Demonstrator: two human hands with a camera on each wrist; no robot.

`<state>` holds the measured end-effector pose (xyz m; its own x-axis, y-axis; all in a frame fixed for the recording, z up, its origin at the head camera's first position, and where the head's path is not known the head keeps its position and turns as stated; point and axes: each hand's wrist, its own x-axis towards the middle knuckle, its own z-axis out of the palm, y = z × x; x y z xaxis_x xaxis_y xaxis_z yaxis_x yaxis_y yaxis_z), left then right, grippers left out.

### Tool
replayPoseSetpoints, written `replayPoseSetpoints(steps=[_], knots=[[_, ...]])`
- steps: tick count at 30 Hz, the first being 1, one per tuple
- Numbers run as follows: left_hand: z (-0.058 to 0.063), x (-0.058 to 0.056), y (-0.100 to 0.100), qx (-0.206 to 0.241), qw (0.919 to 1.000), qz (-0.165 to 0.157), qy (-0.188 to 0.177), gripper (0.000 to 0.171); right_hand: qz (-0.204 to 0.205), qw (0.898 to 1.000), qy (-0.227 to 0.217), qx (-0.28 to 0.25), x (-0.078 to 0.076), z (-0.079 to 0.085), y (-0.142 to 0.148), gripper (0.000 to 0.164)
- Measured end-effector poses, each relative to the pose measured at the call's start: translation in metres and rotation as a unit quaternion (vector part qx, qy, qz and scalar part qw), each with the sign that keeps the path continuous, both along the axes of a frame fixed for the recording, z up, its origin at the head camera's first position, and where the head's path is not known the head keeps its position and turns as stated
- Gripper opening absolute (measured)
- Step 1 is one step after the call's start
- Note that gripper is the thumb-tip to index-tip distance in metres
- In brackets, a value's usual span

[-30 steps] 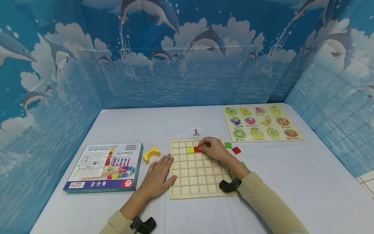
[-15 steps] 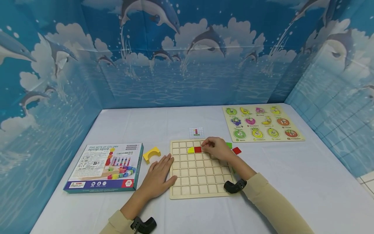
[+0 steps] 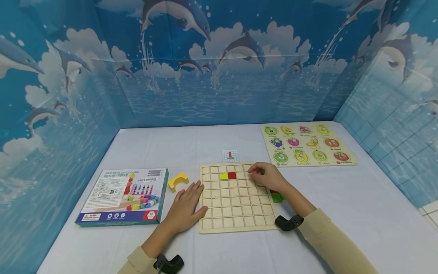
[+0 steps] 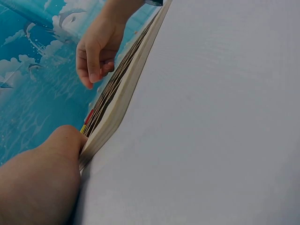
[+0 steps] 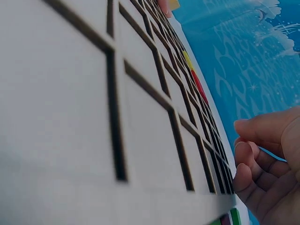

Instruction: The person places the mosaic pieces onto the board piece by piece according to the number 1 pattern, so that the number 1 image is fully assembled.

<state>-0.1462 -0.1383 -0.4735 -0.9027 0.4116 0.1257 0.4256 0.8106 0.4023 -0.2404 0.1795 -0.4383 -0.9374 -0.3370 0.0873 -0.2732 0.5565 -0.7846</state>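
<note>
A wooden grid board (image 3: 236, 211) lies on the white cloth. In its second row from the back, a yellow piece (image 3: 223, 176) with a slanted or curved edge sits beside a red square tile (image 3: 232, 175). My left hand (image 3: 186, 207) lies flat with fingers spread, its fingertips and thumb touching the board's left edge. Over the back right of the board hovers my right hand (image 3: 267, 177), fingers loosely bent and nothing between them; the right wrist view shows bare fingertips (image 5: 242, 125). Beneath that forearm, a green piece (image 3: 277, 198) is partly hidden beside the board.
A small printed grid card (image 3: 230, 156) lies behind the board. To the left are a yellow arch block (image 3: 178, 181) and a flat toy box (image 3: 119, 196). A fruit puzzle board (image 3: 308, 146) lies at the back right. Dolphin-print curtains (image 3: 219, 95) enclose the table.
My right hand has let go of the red tile, leaving it on the board, and has moved right over the board's back right corner. My left hand stays in place.
</note>
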Motion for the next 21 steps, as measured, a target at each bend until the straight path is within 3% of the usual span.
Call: replayPoseSetpoints(steps=[21], knots=[[-0.002,-0.001,-0.001,-0.003,1.0000,-0.001,0.002,0.072,-0.063,0.998,-0.010,-0.005,0.016,0.007,0.046,0.019]])
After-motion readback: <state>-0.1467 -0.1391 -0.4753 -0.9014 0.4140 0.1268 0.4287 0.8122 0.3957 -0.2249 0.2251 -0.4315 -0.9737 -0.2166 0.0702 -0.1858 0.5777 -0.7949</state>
